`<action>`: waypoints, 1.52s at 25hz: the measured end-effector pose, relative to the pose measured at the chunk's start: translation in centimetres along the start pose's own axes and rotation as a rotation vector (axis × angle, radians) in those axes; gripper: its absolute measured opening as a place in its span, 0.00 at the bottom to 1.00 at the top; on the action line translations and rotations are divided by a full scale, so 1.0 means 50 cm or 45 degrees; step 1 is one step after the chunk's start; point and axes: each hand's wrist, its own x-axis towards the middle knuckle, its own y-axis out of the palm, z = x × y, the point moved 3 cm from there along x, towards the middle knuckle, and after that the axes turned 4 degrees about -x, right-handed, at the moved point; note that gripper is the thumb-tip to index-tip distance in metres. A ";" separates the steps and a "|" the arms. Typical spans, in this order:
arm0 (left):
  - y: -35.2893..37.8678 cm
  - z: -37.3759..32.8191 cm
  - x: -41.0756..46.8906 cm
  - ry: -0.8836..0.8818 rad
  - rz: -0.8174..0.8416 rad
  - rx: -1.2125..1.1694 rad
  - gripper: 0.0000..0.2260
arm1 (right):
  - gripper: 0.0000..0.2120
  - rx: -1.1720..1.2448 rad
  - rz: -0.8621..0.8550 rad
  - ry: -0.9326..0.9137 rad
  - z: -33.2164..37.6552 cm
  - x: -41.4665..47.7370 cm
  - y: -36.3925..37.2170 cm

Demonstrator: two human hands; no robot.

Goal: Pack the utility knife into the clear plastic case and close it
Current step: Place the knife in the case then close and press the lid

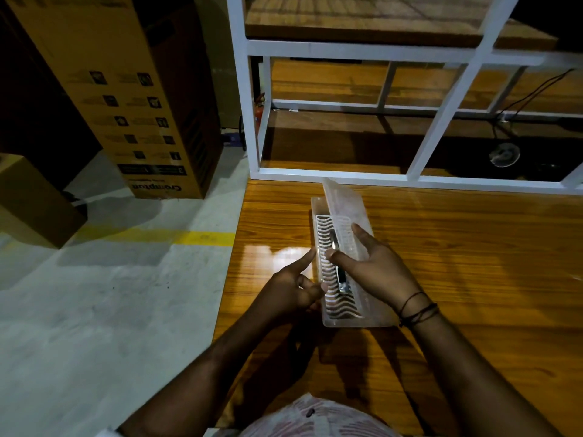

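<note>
Head view, bench (457,247): glossy wood, carrying the case.
Cardboard box (126,89): on the floor at left, upside-down print reading "Crompton".
Clear plastic case (339,253): on the bench, lid half raised.
Right hand (375,266): grip on the lid, thumb on the knife.
Left hand (293,285): grip steadying the case's left edge.
Utility knife (339,272): inside the case's ribbed tray.

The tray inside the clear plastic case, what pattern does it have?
White wavy slats in rows on the white plastic tray inside the clear plastic case, shown best in the head view.
</note>
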 end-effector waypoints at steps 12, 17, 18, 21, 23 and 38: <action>0.003 0.025 -0.009 0.047 0.035 -0.374 0.30 | 0.37 -0.560 -0.143 -0.083 -0.013 -0.012 0.065; 0.029 0.009 -0.012 0.135 -0.192 -0.300 0.20 | 0.28 -0.560 -0.278 -0.201 -0.028 -0.010 0.075; 0.041 0.009 -0.011 0.154 -0.256 -0.272 0.21 | 0.28 -0.551 -0.295 -0.207 -0.030 -0.009 0.077; 0.076 0.008 -0.011 0.197 -0.400 -0.133 0.25 | 0.26 -0.553 -0.326 -0.213 -0.030 -0.011 0.084; 0.088 0.004 -0.014 0.237 -0.459 -0.050 0.23 | 0.25 -0.579 -0.347 -0.219 -0.029 -0.010 0.087; 0.044 -0.012 0.033 0.041 -0.570 -0.018 0.15 | 0.19 0.429 -0.282 0.242 -0.094 0.082 0.038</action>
